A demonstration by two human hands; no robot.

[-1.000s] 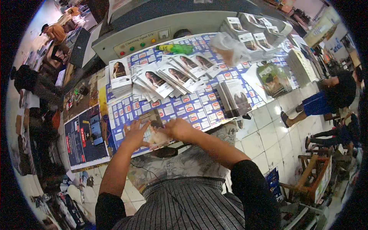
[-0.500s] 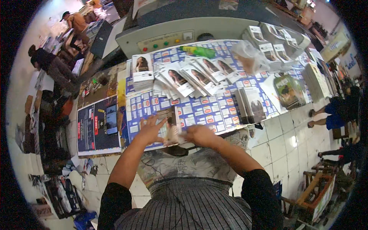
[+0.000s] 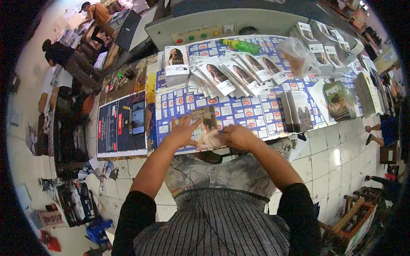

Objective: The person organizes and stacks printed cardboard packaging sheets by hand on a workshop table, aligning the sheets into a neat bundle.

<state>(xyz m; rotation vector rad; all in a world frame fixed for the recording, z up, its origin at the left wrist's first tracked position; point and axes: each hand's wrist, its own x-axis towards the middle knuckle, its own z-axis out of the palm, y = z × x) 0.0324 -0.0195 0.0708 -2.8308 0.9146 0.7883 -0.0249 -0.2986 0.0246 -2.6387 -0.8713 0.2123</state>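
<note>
A printed card or booklet (image 3: 208, 130) with a brown upper part and a pictured figure lies at the table's near edge, in front of me. My left hand (image 3: 184, 133) rests on its left side, fingers spread and stretched out. At its right edge is my right hand (image 3: 237, 137), fingers curled in and pressed together; what they hold, if anything, is hidden. Beyond my hands, a loose fanned pile of white booklets (image 3: 239, 74) with a portrait on the cover lies beside a neat stack of the same kind (image 3: 176, 64).
A blue printed sheet (image 3: 179, 102) covers the table. To the right stand a dark-spined booklet stack (image 3: 297, 112) and green-covered booklets (image 3: 339, 100). A green bottle (image 3: 245, 46) and a clear plastic bag (image 3: 297, 55) lie farther back. A phone (image 3: 138, 117) lies left, on a dark poster (image 3: 114, 128).
The view has shifted, so the table sits farther right and higher. The printed piece, blurred and narrow between my hands before, now shows wider and flatter. My right hand is less smeared.
</note>
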